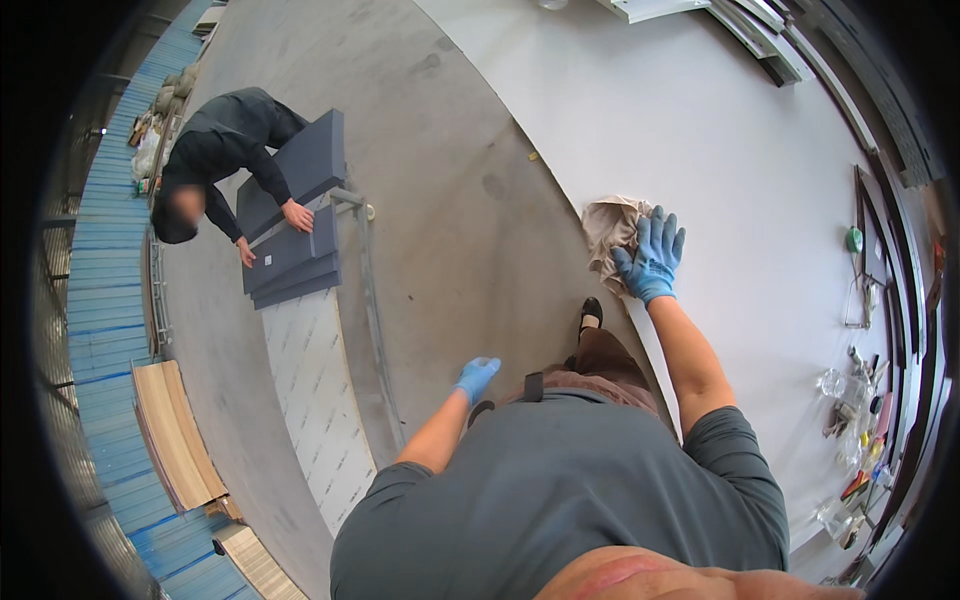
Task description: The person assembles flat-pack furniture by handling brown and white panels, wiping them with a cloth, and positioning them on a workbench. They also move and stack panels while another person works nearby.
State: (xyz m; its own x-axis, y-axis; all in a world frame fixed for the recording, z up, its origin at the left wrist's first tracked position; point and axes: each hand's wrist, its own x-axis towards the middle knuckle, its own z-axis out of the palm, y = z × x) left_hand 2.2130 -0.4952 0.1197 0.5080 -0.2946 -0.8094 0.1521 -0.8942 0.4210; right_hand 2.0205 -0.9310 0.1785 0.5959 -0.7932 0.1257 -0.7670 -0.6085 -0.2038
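My right hand (654, 262), in a blue work glove, lies with its fingers spread over the edge of a crumpled beige rag (608, 235). The thumb side rests on the rag. Both are at the near edge of a large white tabletop (770, 250). My left hand (477, 378), also in a blue glove, hangs beside my waist over the grey floor. Its fingers are together and curled, and nothing shows in them.
At the left, another person (225, 150) bends over stacked dark grey panels (290, 268) on a metal-framed stand (372, 310). Tools and clear plastic bits (850, 410) lie along the table's right side. White metal profiles (760, 40) lie at the far end. Wooden boards (180, 430) stand far left.
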